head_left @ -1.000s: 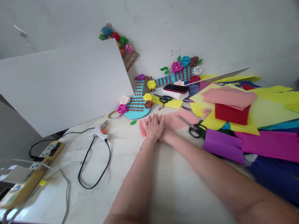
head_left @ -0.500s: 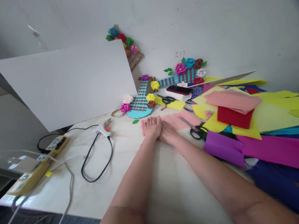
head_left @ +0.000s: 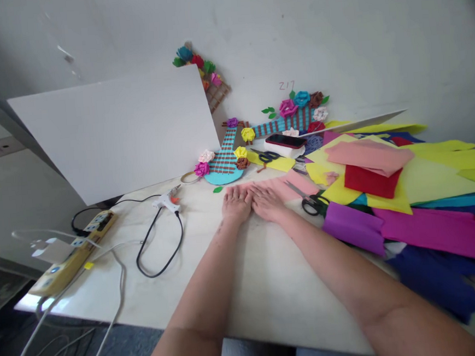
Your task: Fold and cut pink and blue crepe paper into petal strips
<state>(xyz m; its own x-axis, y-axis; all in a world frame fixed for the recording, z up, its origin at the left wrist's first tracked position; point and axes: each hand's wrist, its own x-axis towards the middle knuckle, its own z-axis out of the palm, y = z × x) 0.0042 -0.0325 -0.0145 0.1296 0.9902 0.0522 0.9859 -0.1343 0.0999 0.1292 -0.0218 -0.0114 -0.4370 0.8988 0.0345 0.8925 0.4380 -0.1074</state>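
Head view: We see pink paper [head_left: 279, 185] on the table [head_left: 266, 285], partly under scissors [head_left: 307, 196].
Left hand [head_left: 237, 205]: palm down, fingers extended, on the paper's left end.
Right hand [head_left: 266, 202]: likewise flat, just beside.
White box [head_left: 284, 150]: phone [head_left: 286, 140] on top, inside hidden from us.

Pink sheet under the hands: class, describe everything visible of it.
The pink sheet looks like thin paper or cloth, plain and faintly creased. It lies spread on the pale table, longer sideways than deep. The left hand and right hand rest over its left part, partly hiding it; black-handled scissors overlap its right part.
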